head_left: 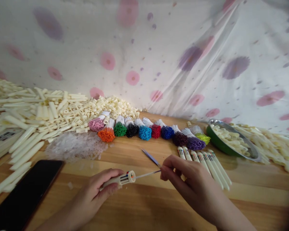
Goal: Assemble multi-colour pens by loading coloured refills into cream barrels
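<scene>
My left hand [103, 186] is closed around a cream multicolour pen barrel [121, 180], with its slotted, open end turned to the right. Small red, blue and orange bits show in the slots. My right hand [183, 176] pinches the dark end of a thin white pen refill [146, 175], whose other end reaches the barrel's opening. A slim, pointed grey-violet piece [151, 158] runs up to the same fingertips; I cannot tell whether they hold it. Beyond my hands, bundles of refills with coloured ends stand in a row, among them a blue bundle [167, 132] and a purple bundle [195, 142].
Several filled pens [210, 168] lie to the right, near a green bowl [219, 146] of cream parts. At left are a heap of cream barrels and slotted parts [62, 109], a pile of clear small pieces [74, 147] and a black phone [26, 192]. Patterned cloth [144, 48] hangs behind.
</scene>
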Motion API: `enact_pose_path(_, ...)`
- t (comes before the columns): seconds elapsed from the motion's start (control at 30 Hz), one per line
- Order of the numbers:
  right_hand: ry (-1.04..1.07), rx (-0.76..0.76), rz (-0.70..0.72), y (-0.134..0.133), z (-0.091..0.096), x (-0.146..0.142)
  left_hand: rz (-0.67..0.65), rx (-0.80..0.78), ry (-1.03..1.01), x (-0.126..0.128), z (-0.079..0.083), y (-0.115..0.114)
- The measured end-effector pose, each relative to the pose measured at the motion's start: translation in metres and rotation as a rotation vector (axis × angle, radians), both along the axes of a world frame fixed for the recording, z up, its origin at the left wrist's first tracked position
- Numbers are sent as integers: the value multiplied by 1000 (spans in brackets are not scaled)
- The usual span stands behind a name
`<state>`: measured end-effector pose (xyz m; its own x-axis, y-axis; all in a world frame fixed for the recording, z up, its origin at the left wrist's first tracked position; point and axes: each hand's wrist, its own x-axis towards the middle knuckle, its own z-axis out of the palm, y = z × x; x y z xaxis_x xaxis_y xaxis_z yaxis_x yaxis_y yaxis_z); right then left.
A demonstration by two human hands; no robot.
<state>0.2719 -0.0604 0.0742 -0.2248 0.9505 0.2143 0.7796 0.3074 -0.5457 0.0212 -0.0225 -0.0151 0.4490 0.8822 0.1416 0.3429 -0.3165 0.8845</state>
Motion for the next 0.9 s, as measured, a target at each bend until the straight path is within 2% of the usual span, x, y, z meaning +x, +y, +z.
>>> enact_pose_path(0.27,-13,16,32,1,-12,-18,-12,-13,15,3,0,2)
enact_pose_path(0.4,-4,-25,43,1,-16,-23,-17,5,2,2,0,2)
enact_pose_path(0.5,17,-66,55,1,-16,-22,-46,22,2,2,0,2)
enact_pose_path(0.9,-36,-7,22,1,-12,-18,-63,44,19,1,0,2)
